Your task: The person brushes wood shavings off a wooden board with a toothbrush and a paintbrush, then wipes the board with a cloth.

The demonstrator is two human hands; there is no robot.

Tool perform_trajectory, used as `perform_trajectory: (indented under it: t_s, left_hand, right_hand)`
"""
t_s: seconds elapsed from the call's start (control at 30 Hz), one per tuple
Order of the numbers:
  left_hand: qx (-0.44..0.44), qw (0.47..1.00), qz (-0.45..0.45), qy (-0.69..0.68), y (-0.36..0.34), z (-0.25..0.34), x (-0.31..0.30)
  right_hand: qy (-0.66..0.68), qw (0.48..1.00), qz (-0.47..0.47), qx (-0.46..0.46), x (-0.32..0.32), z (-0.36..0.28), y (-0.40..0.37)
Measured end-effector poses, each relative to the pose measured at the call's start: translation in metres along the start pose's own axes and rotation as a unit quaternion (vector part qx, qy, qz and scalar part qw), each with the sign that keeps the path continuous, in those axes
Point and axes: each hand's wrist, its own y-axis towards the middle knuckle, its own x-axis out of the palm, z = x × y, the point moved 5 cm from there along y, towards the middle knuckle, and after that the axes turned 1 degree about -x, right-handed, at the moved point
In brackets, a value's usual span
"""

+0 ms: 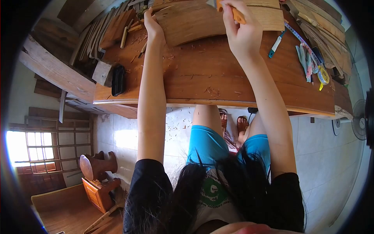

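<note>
A wide wooden board (187, 24) lies at the far side of the brown table. At its left edge is my left hand (152, 26), fingers curled at the board's side and partly cut off by the top of the view. My right hand (242, 29) is closed around an orange-handled tool (238, 16) above the board's right part. A bit of the tool's metal blade shows at the upper edge of the frame; its full shape is out of view. Small wood shavings (212, 91) are scattered over the table (187, 78).
To the right lie a utility knife (276, 46), a measuring tape (298, 33), a patterned cloth (307, 58) and a tape roll (323, 76). A black tray (118, 80) and wood block (102, 73) sit at the left edge. Stacked planks (91, 37) flank the table. A fan (360, 119) stands right.
</note>
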Motion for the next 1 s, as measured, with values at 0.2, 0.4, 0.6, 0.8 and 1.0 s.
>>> perform_trajectory:
  t_s: [0.2, 0.4, 0.6, 0.8, 1.0]
  left_hand:
    - [-0.011, 0.997, -0.065, -0.027, 0.014, -0.007, -0.003]
    - [0.027, 0.999, -0.032, -0.014, 0.028, -0.013, -0.012]
    - [0.038, 0.999, -0.014, 0.004, 0.012, -0.005, -0.005]
    - [-0.002, 1.000, -0.009, -0.014, 0.007, -0.005, -0.002]
    - [0.002, 0.999, -0.029, -0.023, 0.021, -0.012, -0.007]
  right_hand:
    - [0.061, 0.986, -0.147, -0.040, 0.036, -0.013, -0.026]
    - [0.273, 0.928, -0.224, 0.120, 0.044, -0.013, -0.030]
    - [0.140, 0.965, -0.117, 0.186, 0.005, 0.011, -0.007]
    - [0.010, 0.997, -0.038, 0.068, -0.018, 0.009, 0.009]
    - [0.217, 0.958, -0.161, 0.090, 0.024, -0.010, -0.014]
